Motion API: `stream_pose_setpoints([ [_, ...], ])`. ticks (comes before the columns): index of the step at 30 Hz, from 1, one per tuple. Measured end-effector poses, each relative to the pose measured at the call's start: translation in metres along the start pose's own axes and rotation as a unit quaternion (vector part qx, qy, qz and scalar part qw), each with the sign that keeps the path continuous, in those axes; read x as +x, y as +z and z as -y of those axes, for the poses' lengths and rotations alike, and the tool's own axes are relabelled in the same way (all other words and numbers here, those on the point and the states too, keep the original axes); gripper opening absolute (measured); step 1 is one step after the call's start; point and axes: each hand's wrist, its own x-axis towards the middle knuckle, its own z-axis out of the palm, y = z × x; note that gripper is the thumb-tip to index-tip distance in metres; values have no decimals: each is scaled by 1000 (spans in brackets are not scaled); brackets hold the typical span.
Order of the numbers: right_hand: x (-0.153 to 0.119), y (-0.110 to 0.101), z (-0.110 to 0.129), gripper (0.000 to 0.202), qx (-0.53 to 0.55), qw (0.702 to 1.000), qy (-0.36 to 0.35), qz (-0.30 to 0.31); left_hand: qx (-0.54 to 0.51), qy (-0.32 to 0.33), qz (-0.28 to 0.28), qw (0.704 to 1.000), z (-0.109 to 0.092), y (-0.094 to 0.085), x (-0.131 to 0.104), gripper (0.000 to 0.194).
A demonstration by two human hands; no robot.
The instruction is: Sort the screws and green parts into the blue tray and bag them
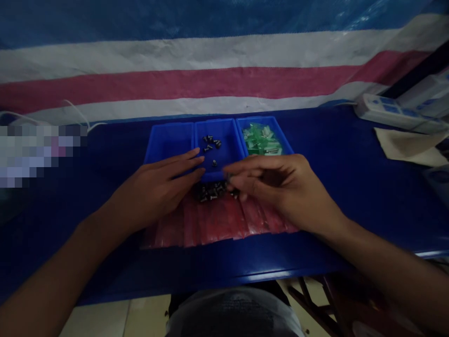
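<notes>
My left hand [161,182] lies with its fingers stretched out over the near edge of the left blue bin [170,140] and the middle blue bin [224,135]. Several dark-headed screws [212,142] are in the middle bin. My right hand [277,182] pinches a small dark screw [228,177] between thumb and forefinger, just in front of that bin. Below the fingertips is a pile of screws [210,193] beside a row of red plastic bags [217,222]. The right blue bin [286,145] holds small green bags [261,138].
The blue table [351,187] stands against a striped tarp [210,84]. A white power strip [382,110] and a beige sheet [409,147] lie at the right. White cables [82,114] run at the back left. A wooden stool [315,299] stands below the front edge.
</notes>
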Motion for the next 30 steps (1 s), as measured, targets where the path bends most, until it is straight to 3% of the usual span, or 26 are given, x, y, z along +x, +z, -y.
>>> stream_pose_setpoints([
  [3, -1, -2, 1, 32, -7, 998, -41, -53, 18, 14, -5, 1000, 0, 1, -1, 27],
  [6, -4, -4, 2, 28, -172, 975, -129, -46, 8, 10, -9, 1000, 0, 1, -2, 28],
  [8, -7, -4, -1, 25, -335, 919, -209, 22, 10, 7, -10, 1000, -1, 0, -1, 28],
  [10, -8, -4, -7, 21, -474, 831, -270, 110, 22, 12, -15, 1000, -2, -1, 2, 27],
  [12, -8, -2, -12, 14, -558, 760, -290, 164, 30, 18, -18, 999, -3, -2, 4, 26],
  [13, -7, -2, -14, 10, -577, 742, -293, 172, 33, 19, -19, 999, -3, -3, 5, 26],
  [30, -6, 4, -19, 20, -568, 747, -318, 132, 16, 6, -8, 1000, -2, 0, 3, 30],
])
